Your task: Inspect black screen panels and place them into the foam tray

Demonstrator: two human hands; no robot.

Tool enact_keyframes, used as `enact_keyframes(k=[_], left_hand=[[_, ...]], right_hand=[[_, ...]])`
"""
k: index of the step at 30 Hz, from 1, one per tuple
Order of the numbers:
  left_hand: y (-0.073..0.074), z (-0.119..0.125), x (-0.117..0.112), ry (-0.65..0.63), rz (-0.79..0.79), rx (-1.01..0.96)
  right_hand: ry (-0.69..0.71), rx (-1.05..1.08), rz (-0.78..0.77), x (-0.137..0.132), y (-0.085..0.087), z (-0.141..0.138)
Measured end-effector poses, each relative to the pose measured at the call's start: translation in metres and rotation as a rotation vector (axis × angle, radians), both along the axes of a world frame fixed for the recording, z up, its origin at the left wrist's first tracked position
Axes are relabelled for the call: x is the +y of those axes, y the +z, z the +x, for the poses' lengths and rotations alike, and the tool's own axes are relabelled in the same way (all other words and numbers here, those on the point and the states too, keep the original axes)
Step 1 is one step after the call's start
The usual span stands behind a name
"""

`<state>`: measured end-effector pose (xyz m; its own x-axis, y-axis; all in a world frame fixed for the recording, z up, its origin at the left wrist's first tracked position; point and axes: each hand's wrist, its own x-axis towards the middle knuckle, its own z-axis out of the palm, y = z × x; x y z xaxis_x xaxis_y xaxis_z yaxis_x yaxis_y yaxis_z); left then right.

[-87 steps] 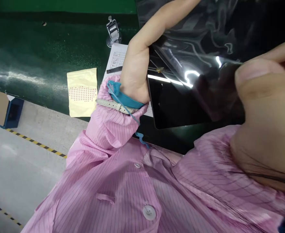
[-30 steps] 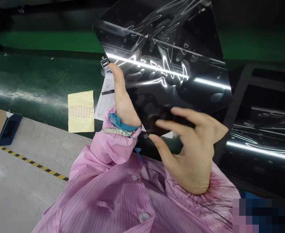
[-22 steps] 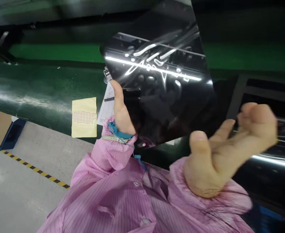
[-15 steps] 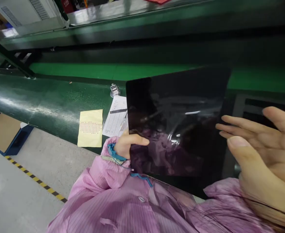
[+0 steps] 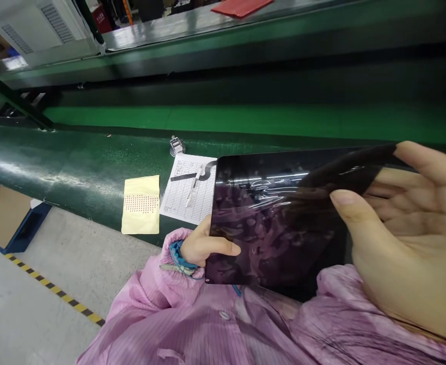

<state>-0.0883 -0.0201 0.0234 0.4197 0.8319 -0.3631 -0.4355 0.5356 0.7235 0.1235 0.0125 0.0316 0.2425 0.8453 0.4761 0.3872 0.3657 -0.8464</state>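
Observation:
I hold a glossy black panel (image 5: 276, 228) flat in front of my chest, its face covered by a wrinkled clear film that reflects my pink striped smock. My left hand (image 5: 203, 246) grips its left edge, thumb lying on the face. My right hand (image 5: 401, 228) takes the right edge, thumb on top and fingers underneath, where the upper right corner of the film curls upward. A blue strap and a pale band circle my left wrist.
On the dark green bench (image 5: 74, 162) lie a yellow sheet of red dots (image 5: 141, 204), a printed form (image 5: 190, 188) with a pen on it, and a metal clip (image 5: 177, 146). A green conveyor belt (image 5: 246, 117) runs behind. A cardboard box (image 5: 2, 213) stands on the floor, left.
The panel came down from upright to nearly flat before my chest. My right hand, free and apart half a second ago, now grips its right edge. My view has tilted up.

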Motion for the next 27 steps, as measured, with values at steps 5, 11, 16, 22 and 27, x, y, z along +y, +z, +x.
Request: enact_keyframes(k=[5, 11, 16, 22, 27], left_hand=[[0.003, 0.015, 0.006, 0.145, -0.083, -0.060], [-0.002, 0.032, 0.019, 0.364, -0.223, -0.180], [-0.013, 0.035, 0.020, 0.462, -0.050, -0.060], [-0.021, 0.041, 0.018, 0.467, -0.026, -0.099], [-0.015, 0.040, 0.018, 0.480, -0.048, -0.116]], right_hand=[[-0.152, -0.417, 0.013, -0.014, 0.014, -0.009], [0.274, -0.829, 0.142, -0.066, 0.004, -0.054], [0.289, -0.790, 0.166, -0.081, -0.013, -0.062], [0.256, -0.654, 0.146, -0.078, -0.013, -0.053], [0.304, -0.756, 0.211, -0.078, -0.015, -0.051]])
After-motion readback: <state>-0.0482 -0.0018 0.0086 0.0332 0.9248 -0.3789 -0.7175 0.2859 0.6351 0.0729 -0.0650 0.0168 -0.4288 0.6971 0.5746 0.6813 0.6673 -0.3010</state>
